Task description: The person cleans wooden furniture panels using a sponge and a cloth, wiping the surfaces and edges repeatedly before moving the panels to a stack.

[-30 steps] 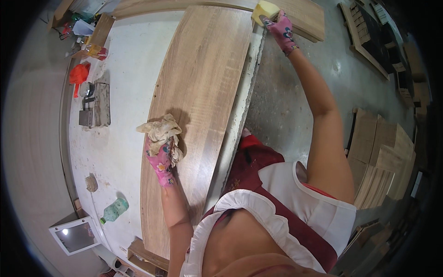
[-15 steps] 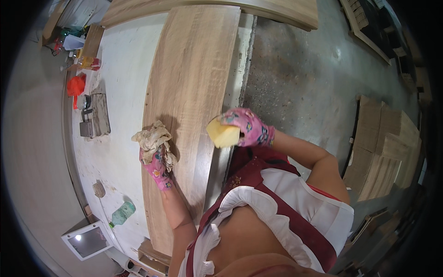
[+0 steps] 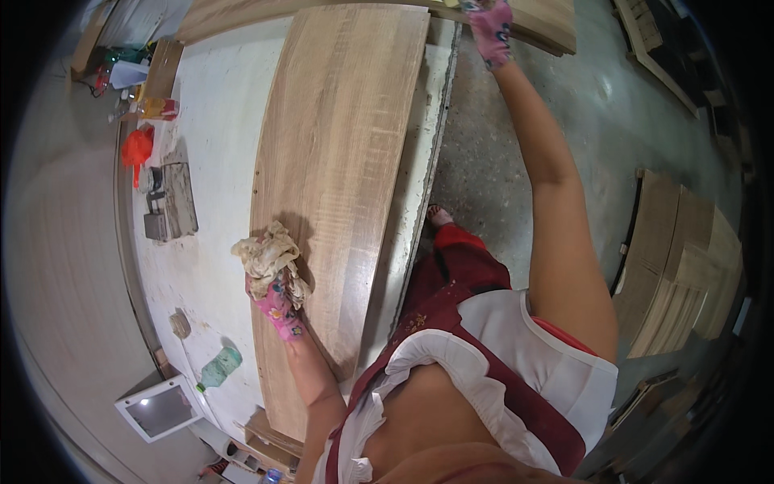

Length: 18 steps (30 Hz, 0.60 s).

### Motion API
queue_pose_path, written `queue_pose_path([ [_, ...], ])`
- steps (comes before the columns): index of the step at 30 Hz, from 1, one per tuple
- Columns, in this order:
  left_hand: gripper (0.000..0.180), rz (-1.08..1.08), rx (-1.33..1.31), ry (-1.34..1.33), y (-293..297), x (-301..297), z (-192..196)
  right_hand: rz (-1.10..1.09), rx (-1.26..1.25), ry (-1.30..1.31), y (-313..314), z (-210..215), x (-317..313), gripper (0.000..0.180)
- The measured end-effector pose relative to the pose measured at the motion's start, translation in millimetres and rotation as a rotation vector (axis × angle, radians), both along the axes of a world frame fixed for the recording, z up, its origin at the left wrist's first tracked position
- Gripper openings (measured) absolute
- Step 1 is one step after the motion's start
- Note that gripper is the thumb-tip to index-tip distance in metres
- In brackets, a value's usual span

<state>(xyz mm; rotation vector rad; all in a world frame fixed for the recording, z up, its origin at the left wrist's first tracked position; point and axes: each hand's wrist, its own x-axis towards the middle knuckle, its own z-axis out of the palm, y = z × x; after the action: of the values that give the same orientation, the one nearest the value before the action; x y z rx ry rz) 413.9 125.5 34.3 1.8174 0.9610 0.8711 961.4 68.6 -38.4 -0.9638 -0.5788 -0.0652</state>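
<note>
1. Head view shows the left hand (image 3: 278,310) in a pink patterned glove, fingers closed on a crumpled beige rag (image 3: 268,256) that it presses onto the near left part of a long wood-grain board (image 3: 347,145).
2. That board lies flat on a white worktable (image 3: 222,121) and runs from just before the left hand far ahead to the right hand (image 3: 492,32).
3. With the arm stretched full length, the right hand, also in a pink glove, sits at the board's far right corner; the picture's rim cuts it off, so I cannot tell whether it is open or what it holds.
4. Left of the left hand, on the bare tabletop, lie a small brownish lump (image 3: 179,324) and a green plastic bottle (image 3: 219,367) on its side, both near; a white boxy device (image 3: 159,407) sits further toward the person.
5. Well ahead and left of the left hand stand a grey block (image 3: 179,200), a red bag (image 3: 137,147) and a cluster of bottles (image 3: 149,106), all apart from the board.
6. More wooden panels (image 3: 548,24) lie beyond the right hand.
7. The board's right edge runs beside the table's right edge; past it is open concrete floor (image 3: 500,161), with a stack of light wooden panels (image 3: 685,266) well to the right of the right arm.
</note>
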Motion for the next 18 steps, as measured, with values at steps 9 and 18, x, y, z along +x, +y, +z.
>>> queue_pose_path([
  [9,0.032,-0.010,0.182,0.139,9.2,-7.9,-7.6,-0.053,-0.642,-0.208,-34.2,2.2,-92.4,0.055],
  [18,0.027,0.169,-0.063,-0.135,17.2,-19.8,-32.7,0.597,-0.719,-0.468,-168.6,-8.5,-397.1,0.067],
])
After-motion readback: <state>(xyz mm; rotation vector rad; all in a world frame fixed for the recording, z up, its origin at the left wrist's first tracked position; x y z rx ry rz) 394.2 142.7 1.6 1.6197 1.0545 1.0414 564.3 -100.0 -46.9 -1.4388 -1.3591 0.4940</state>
